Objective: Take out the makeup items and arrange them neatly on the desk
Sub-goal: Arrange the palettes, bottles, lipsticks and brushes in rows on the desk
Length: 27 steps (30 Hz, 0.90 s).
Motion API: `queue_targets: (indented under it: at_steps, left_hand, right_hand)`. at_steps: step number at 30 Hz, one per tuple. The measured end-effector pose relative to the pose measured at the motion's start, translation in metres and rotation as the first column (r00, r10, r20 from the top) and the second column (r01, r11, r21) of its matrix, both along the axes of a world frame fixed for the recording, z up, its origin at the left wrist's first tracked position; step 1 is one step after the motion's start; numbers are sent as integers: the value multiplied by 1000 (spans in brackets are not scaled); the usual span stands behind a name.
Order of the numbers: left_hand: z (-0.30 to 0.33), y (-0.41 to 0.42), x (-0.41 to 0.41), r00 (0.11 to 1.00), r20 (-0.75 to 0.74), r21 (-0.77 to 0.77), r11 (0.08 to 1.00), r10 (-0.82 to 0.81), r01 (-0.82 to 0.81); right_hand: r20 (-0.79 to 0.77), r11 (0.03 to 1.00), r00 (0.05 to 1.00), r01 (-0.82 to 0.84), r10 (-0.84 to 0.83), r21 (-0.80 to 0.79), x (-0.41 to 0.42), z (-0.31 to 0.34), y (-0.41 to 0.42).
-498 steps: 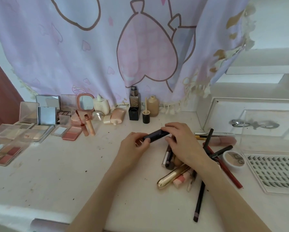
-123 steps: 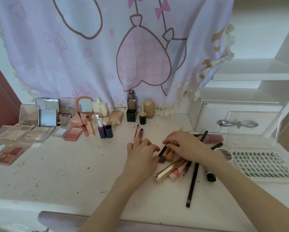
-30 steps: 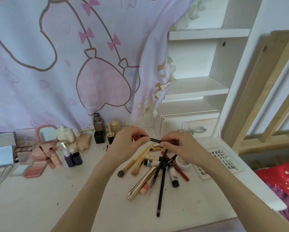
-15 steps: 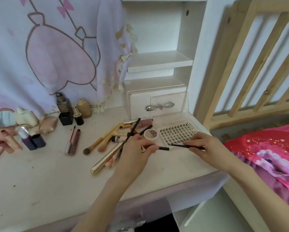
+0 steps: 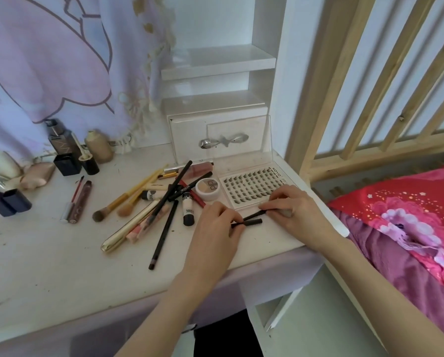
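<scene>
My left hand (image 5: 215,229) pinches a short black cap (image 5: 253,222) low over the white desk (image 5: 48,258). My right hand (image 5: 297,211) pinches a thin black liner pen (image 5: 253,215) just beside it; the two pieces lie side by side, apart. Both hands sit just in front of the clear lash tray (image 5: 251,186). To the left lies a loose pile: black pencils (image 5: 161,234), a gold tube (image 5: 128,229), two brushes (image 5: 124,199), a small white tube (image 5: 188,208) and a round concealer pot (image 5: 208,188).
Foundation bottles (image 5: 61,148) and a dark lipstick (image 5: 8,204) stand along the back by the pink curtain (image 5: 61,60). A white drawer box (image 5: 218,132) sits behind the lash tray. A wooden bed rail (image 5: 370,99) and red bedding (image 5: 409,215) lie right of the desk edge.
The camera has swung to the right and down. The pen and cap, joined a second ago, are pulled apart, and both hands have dropped to the desk in front of the lash tray.
</scene>
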<state>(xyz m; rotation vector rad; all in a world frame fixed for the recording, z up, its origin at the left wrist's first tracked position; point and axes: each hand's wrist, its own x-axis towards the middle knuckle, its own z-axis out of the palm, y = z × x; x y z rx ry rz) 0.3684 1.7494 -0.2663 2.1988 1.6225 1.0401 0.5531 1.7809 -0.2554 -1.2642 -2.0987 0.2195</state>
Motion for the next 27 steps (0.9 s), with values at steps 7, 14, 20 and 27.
queue_targets:
  at_steps: [7,14,20,27]
  left_hand:
    - [-2,13,4,999,-33,-10,1000,17,-18]
    - [-2,20,6,998,-59,-1,1000,17,-17]
    - [-2,23,8,996,-80,34,999,44,-42]
    - [-2,22,9,993,-107,65,997,55,-48]
  right_hand:
    - [9,985,987,162,-162,66,10,-11,8]
    - [-15,984,990,141,-140,111,9,-14,12]
    - [-29,983,990,143,-140,119,9,-14,12]
    - [-1,976,987,157,-159,150,8,-12,11]
